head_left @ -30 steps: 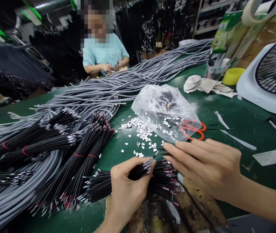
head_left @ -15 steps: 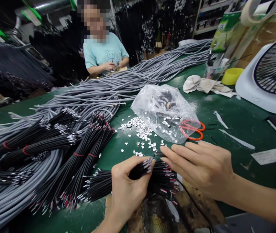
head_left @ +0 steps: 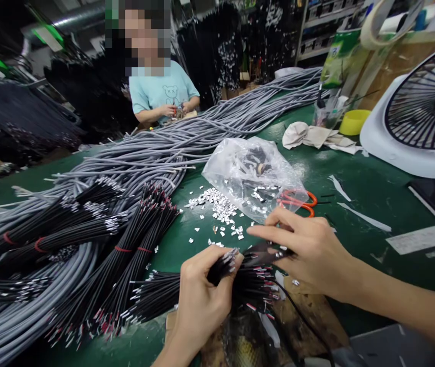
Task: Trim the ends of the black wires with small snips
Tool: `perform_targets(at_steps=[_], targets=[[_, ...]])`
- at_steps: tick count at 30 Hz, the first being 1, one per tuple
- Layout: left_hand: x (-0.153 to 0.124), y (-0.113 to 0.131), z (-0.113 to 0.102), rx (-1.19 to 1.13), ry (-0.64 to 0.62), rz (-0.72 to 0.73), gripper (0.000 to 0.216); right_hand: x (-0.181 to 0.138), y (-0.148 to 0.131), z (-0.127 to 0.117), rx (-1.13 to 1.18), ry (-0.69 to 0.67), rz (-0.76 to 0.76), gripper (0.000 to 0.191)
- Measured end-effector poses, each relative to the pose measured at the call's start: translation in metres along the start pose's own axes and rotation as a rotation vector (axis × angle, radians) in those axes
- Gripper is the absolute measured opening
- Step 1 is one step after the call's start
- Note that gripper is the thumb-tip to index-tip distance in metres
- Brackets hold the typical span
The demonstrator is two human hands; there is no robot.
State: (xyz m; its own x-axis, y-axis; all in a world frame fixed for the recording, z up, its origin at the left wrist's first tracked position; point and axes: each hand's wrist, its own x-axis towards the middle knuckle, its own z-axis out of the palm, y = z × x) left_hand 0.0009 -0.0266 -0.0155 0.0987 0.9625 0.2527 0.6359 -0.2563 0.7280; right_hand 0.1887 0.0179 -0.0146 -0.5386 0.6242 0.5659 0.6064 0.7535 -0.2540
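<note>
In the head view, my left hand (head_left: 205, 293) is closed around a small bunch of thin black wires (head_left: 223, 262) with pale, shiny tips facing right. To its right, my right hand (head_left: 312, 250) pinches a short length of black wire (head_left: 265, 252), smeared by motion, its index finger pointing left. Beneath both hands lies a larger pile of black wires (head_left: 156, 298), some ending in red and white. Just beyond my fingers, small silvery-white pieces (head_left: 219, 204) are scattered on the green table (head_left: 186, 232).
A clear plastic bag (head_left: 236, 163) lies behind the pieces, partly over orange-handled scissors (head_left: 309, 204). Tied black wire bundles (head_left: 125, 260) and long grey cables (head_left: 152, 145) fill the left. A fan (head_left: 393, 142) stands right. Across the table, a person (head_left: 163, 94) handles something small.
My right hand has drawn its fingers in and now has black wire between them, blurred. My left hand keeps its bunch. The whole view has shifted slightly.
</note>
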Motion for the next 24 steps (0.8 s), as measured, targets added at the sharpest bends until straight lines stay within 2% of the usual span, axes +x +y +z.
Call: perform_targets(at_steps=[4, 7, 10, 19, 24], targets=[[-0.0021, -0.0027, 0.0004, -0.016, -0.027, -0.007, 0.011, -0.0003, 0.0015, 0.0014, 0.016, -0.096, -0.150, 0.024], [-0.0032, -0.0038, 0.0014, -0.026, -0.051, -0.019, 0.016, 0.0002, 0.0021, 0.0029, -0.021, -0.108, -0.279, 0.024], [-0.0030, -0.0034, 0.0024, -0.023, -0.108, -0.024, 0.020, -0.0001, 0.0026, 0.0038, -0.054, -0.191, -0.381, 0.028], [-0.0016, -0.0053, 0.0034, 0.043, -0.227, -0.019, 0.023, -0.0058, 0.0019, 0.0069, -0.098, -0.345, -0.450, 0.025], [0.0000, -0.0042, 0.0020, 0.071, -0.234, -0.011, 0.019, -0.0058, 0.0020, 0.0077, -0.128, -0.287, -0.465, 0.025]])
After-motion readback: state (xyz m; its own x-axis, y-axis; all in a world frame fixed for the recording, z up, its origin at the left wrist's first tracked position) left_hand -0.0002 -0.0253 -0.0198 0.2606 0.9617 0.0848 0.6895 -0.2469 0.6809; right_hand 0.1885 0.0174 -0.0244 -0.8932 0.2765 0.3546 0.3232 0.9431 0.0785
